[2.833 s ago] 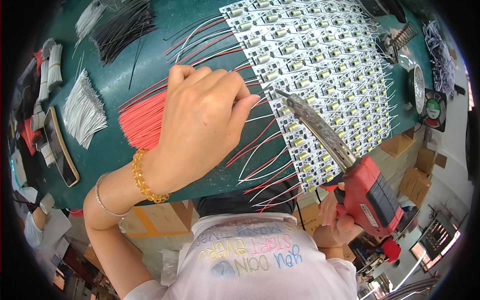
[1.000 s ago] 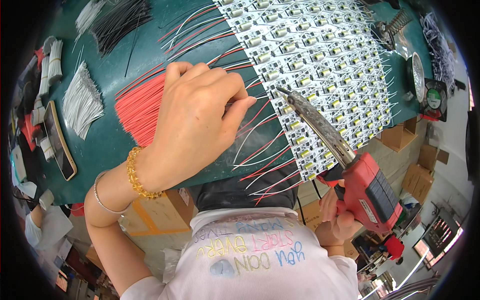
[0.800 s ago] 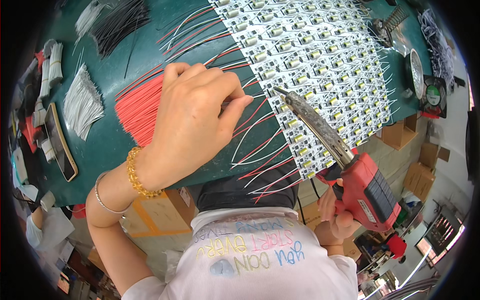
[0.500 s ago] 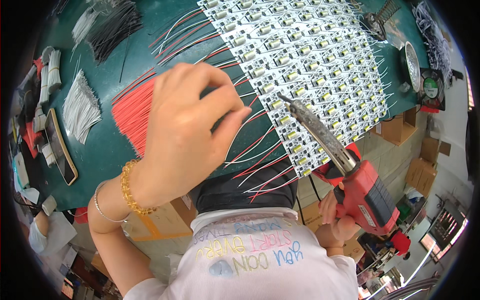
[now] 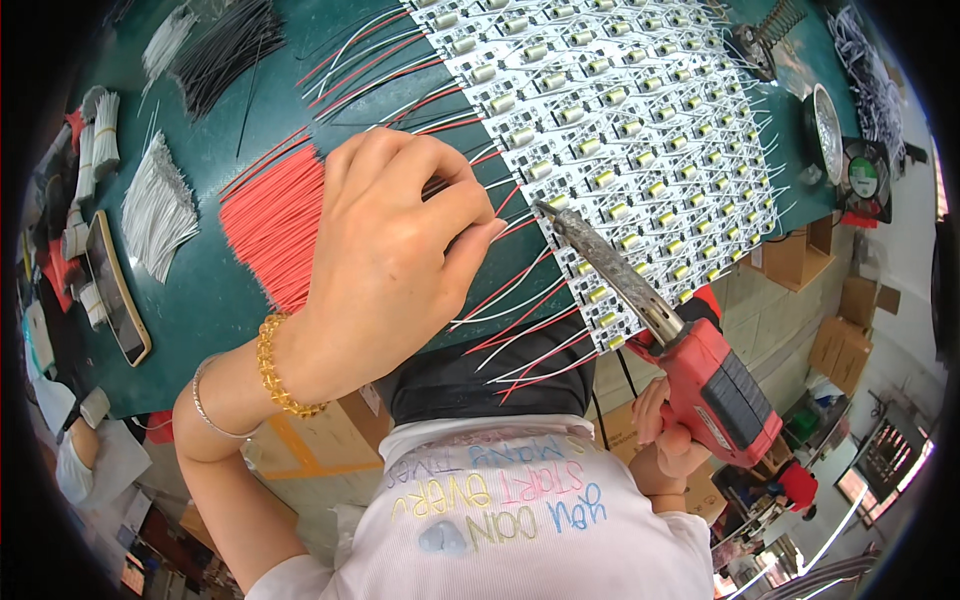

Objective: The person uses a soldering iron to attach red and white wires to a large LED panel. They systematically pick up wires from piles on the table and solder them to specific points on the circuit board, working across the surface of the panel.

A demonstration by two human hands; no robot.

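A white panel of small circuit boards, carrying many yellowish cylindrical parts, lies on the green table. Red, white and black wires stick out from its left edge. My left hand is beside that edge, thumb and forefinger pinched around a thin red wire. In my right hand is a red soldering gun, held by its handle at the lower right. Its dark tip reaches over the panel to the left edge, close to the pinched wire's end. Whether tip and wire touch, I cannot tell.
A bundle of red wires lies beside my left hand. White wires, black wires and a phone are farther left. At the right are a coiled iron stand, a metal bowl and a small fan.
The soldering gun has moved left and its tip slightly down, from over the boards to the panel's left edge. My left hand has shifted only slightly, still pinching.
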